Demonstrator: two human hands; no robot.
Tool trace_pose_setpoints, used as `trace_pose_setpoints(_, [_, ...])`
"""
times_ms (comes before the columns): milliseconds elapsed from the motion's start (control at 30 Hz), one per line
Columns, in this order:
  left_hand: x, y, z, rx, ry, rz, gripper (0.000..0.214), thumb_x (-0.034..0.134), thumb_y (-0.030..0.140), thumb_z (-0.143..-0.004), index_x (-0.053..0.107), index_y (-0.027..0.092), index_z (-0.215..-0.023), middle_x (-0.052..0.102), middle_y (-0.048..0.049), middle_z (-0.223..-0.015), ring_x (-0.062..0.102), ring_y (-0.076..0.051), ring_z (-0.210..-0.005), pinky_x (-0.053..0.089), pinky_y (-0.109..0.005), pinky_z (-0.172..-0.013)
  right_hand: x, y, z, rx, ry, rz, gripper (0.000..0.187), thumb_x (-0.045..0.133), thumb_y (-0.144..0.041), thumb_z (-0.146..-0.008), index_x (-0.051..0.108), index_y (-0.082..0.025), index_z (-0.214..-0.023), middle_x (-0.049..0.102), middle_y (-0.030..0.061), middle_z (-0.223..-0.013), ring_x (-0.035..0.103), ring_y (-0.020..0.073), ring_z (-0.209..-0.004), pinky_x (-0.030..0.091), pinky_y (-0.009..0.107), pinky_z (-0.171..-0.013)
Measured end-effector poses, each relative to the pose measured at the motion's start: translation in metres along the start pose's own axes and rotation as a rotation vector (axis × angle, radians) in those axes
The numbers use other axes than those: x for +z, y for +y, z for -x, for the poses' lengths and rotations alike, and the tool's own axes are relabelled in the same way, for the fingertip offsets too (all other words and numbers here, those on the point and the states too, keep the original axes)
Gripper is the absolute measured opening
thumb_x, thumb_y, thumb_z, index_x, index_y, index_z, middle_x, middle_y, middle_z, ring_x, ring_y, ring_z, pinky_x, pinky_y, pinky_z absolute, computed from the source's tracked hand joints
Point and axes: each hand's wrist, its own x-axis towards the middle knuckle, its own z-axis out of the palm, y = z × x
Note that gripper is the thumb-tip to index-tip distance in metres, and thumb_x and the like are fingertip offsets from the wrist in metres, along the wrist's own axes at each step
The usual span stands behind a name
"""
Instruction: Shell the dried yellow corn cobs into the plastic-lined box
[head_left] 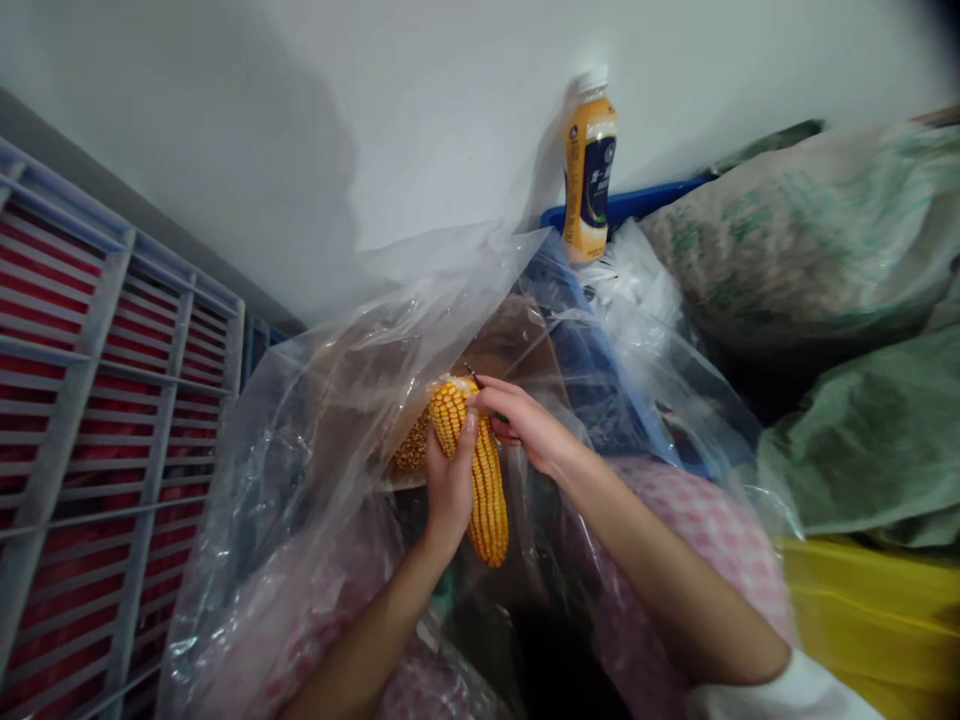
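A yellow ear of corn (489, 500) slants across the middle of the view, its upper end showing some whitish bits. My left hand (450, 485) is wrapped round it from the left, thumb lying over the kernels. At the upper end, my right hand (525, 420) has its fingers closed on a slim dark pointed tool (472, 374); most of it is hidden, and its exact kind cannot be made out. Below and to the left, loose corn kernels (411, 450) lie in a cardboard box (514, 335) with clear plastic sheeting (300, 480) spread around it.
A slatted grey crate (112, 300) with red behind it stands at left. At right are a blue bin (592, 340), an orange drink bottle (591, 165) against the white wall, a stuffed sack (810, 230), a green bag (877, 430) and a yellow container (870, 600).
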Motion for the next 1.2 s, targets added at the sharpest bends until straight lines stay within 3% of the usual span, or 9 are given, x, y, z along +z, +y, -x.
trace_pose_setpoints(233, [0.0,-0.002,0.0,-0.037,0.002,-0.009,0.047,0.061,0.048,-0.076,0.056,0.017,-0.111,0.063,-0.0093,-0.115,0.06,-0.023,-0.106,0.046,-0.033,-0.089,0.002,0.005,-0.003,-0.064,-0.043,-0.004,0.02,0.056,-0.025,-0.066,0.061,-0.02,-0.085,0.046,-0.0077,-0.057,0.032,0.0049,-0.045,0.025,0.019,-0.044])
trace_pose_setpoints(367, [-0.002,-0.003,-0.002,-0.053,-0.001,0.03,0.047,0.059,0.05,-0.077,0.057,0.017,-0.11,0.063,-0.0089,-0.114,0.06,-0.022,-0.106,0.044,-0.033,-0.091,0.001,0.007,-0.004,-0.113,-0.011,0.031,0.02,0.058,-0.024,-0.067,0.061,-0.02,-0.085,0.038,-0.0091,-0.051,0.028,0.0053,-0.044,0.02,0.02,-0.042])
trace_pose_setpoints(500, [-0.003,0.0,-0.004,-0.007,-0.004,0.048,0.047,0.06,0.05,-0.077,0.056,0.018,-0.111,0.063,-0.0072,-0.113,0.06,-0.021,-0.104,0.046,-0.032,-0.089,-0.003,0.0,-0.001,-0.114,-0.141,0.008,0.02,0.058,-0.037,-0.074,0.06,-0.02,-0.084,0.031,-0.0098,-0.05,0.019,0.0045,-0.04,0.011,0.021,-0.039])
trace_pose_setpoints(600, [-0.004,0.001,-0.003,-0.003,-0.008,0.041,0.046,0.059,0.05,-0.078,0.056,0.019,-0.111,0.063,-0.0074,-0.115,0.06,-0.022,-0.106,0.046,-0.032,-0.09,-0.003,-0.004,0.001,-0.158,-0.13,0.06,0.032,0.058,-0.049,-0.076,0.063,-0.019,-0.088,0.039,-0.0078,-0.054,0.026,0.0044,-0.042,0.018,0.02,-0.039])
trace_pose_setpoints(767, [0.0,0.003,0.0,-0.046,-0.018,0.022,0.05,0.062,0.049,-0.075,0.055,0.018,-0.113,0.063,-0.0093,-0.118,0.06,-0.024,-0.109,0.047,-0.033,-0.089,0.0,0.002,-0.004,-0.263,-0.006,0.253,0.038,0.057,-0.05,-0.079,0.066,-0.018,-0.099,0.065,0.0032,-0.086,0.058,0.0138,-0.078,0.045,0.025,-0.068])
trace_pose_setpoints(933, [0.002,0.003,0.001,-0.072,-0.029,0.051,0.055,0.064,0.05,-0.073,0.053,0.017,-0.116,0.062,-0.0102,-0.12,0.059,-0.024,-0.11,0.048,-0.033,-0.09,-0.001,0.009,-0.006,-0.345,0.059,0.423,0.043,0.049,-0.053,-0.084,0.064,-0.022,-0.109,0.067,0.0067,-0.108,0.059,0.0206,-0.101,0.044,0.036,-0.09])
trace_pose_setpoints(1200, [0.0,0.0,-0.001,-0.039,-0.018,0.03,0.051,0.062,0.05,-0.075,0.055,0.017,-0.112,0.061,-0.0098,-0.12,0.057,-0.024,-0.112,0.045,-0.034,-0.094,0.0,0.01,-0.006,-0.375,0.037,0.413,0.041,0.047,-0.045,-0.087,0.062,-0.021,-0.116,0.064,0.0078,-0.119,0.056,0.0215,-0.111,0.038,0.038,-0.1])
